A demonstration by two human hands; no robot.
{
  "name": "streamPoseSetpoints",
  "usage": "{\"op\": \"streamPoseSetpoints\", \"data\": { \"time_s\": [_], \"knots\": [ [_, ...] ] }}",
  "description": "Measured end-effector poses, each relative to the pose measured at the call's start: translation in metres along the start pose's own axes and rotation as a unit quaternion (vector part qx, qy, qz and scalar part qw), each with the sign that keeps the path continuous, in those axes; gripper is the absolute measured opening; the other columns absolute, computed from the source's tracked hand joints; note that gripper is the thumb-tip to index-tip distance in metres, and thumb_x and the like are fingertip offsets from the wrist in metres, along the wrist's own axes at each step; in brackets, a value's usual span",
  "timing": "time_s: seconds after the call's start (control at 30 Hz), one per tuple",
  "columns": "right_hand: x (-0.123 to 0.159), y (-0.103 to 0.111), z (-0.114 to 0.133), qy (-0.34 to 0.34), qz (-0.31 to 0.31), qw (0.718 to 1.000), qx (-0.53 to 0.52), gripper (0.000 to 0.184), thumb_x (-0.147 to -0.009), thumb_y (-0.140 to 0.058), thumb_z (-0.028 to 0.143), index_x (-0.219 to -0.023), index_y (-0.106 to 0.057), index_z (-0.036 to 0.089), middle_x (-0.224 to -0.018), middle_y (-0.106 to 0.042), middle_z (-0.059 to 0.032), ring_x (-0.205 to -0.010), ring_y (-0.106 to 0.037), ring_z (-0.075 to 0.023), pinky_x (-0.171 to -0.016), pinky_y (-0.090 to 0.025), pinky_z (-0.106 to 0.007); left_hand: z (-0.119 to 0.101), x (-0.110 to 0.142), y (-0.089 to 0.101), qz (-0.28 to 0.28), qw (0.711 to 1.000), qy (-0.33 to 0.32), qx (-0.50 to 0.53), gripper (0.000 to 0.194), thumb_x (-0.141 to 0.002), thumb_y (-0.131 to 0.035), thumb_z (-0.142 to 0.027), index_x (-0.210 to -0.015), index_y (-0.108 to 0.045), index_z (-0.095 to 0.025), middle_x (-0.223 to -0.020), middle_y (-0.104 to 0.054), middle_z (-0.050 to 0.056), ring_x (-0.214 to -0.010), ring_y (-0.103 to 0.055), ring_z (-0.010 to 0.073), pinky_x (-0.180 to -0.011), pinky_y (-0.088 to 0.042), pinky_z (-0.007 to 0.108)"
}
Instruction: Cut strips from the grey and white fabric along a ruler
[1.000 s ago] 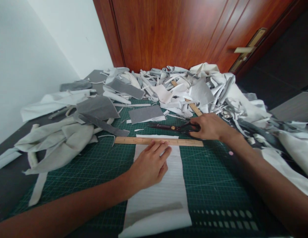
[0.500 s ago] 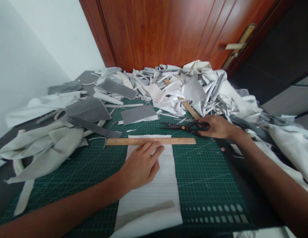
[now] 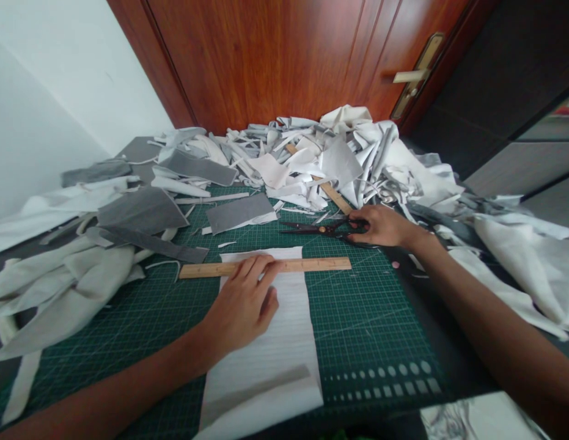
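Note:
My left hand (image 3: 244, 302) lies over a wooden ruler (image 3: 317, 264), its outstretched fingers resting on it. The ruler runs crosswise over a white strip of sheet material (image 3: 284, 324) with faint lines. Its near end curls over toward me; whether it is cloth or paper I cannot tell. At the right, my right hand (image 3: 382, 226) is closed around the handles of black scissors (image 3: 321, 230). The scissors' blades point left, beyond the ruler and the strip's far edge, and look slightly apart.
A green cutting mat (image 3: 367, 324) covers the table. Grey and white scraps (image 3: 307, 165) heap up at the back, with a second wooden ruler (image 3: 332, 197) partly buried. A grey piece (image 3: 241, 214) lies behind the strip. Crumpled pale material (image 3: 82, 275) sits left. A wooden door (image 3: 266, 61) stands behind.
The whole view has shifted, moving the scene leftward. Against the grey piece, the scissors appear slightly farther from me. My left hand stays on the ruler, its fingers a little closer together.

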State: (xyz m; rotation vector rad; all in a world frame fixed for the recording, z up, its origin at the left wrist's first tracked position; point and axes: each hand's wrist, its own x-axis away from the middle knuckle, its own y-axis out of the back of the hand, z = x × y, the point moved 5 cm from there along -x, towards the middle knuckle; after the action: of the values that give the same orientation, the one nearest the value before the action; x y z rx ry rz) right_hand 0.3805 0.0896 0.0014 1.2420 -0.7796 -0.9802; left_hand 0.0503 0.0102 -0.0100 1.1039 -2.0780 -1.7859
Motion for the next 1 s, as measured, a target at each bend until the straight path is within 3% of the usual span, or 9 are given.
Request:
{"op": "streamPoseSetpoints", "data": {
  "time_s": [0.23,0.4,0.5,1.0],
  "knots": [
    [0.001,0.0,0.001,-0.005,-0.001,1.0,-0.004,0.035,-0.088,-0.063,0.056,-0.092,-0.071,0.022,-0.088,-0.074,-0.0057,-0.079,-0.067,-0.0229,-0.071,-0.041,-0.034,0.026,-0.016,0.006,0.01,1.0,-0.015,-0.004,0.032,-0.108,-0.045,-0.02,-0.128,-0.071,-0.021,-0.124,-0.069,0.01,-0.122,-0.06,0.0297,-0.11,-0.049,0.051],
    [0.001,-0.001,-0.001,-0.009,-0.006,1.0,0.019,0.036,-0.089,-0.064,0.057,-0.094,-0.071,0.022,-0.088,-0.074,-0.0051,-0.079,-0.066,-0.0219,-0.072,-0.041,-0.033,0.059,-0.028,0.013,0.002,1.0,0.01,-0.01,0.031,-0.104,-0.059,-0.032,-0.13,-0.068,-0.019,-0.128,-0.068,0.013,-0.125,-0.059,0.0322,-0.111,-0.049,0.052],
    [0.001,-0.002,-0.002,-0.014,-0.006,1.0,0.015,0.038,-0.089,-0.064,0.058,-0.095,-0.071,0.022,-0.089,-0.074,-0.0051,-0.08,-0.067,-0.0224,-0.072,-0.041,-0.033,0.072,-0.031,0.012,-0.005,0.999,0.021,0.028,0.032,-0.104,-0.057,-0.037,-0.127,-0.068,-0.019,-0.126,-0.068,0.012,-0.122,-0.061,0.0298,-0.111,-0.05,0.049],
    [0.008,0.003,-0.003,-0.022,0.021,0.999,0.027,0.034,-0.09,-0.062,0.055,-0.089,-0.068,0.022,-0.084,-0.073,-0.005,-0.077,-0.066,-0.0227,-0.071,-0.039,-0.033,0.08,-0.044,0.009,-0.003,0.997,0.024,0.074,0.028,-0.106,-0.049,-0.036,-0.106,-0.071,-0.019,-0.107,-0.073,0.008,-0.105,-0.065,0.0256,-0.101,-0.049,0.043]
  ]
}}
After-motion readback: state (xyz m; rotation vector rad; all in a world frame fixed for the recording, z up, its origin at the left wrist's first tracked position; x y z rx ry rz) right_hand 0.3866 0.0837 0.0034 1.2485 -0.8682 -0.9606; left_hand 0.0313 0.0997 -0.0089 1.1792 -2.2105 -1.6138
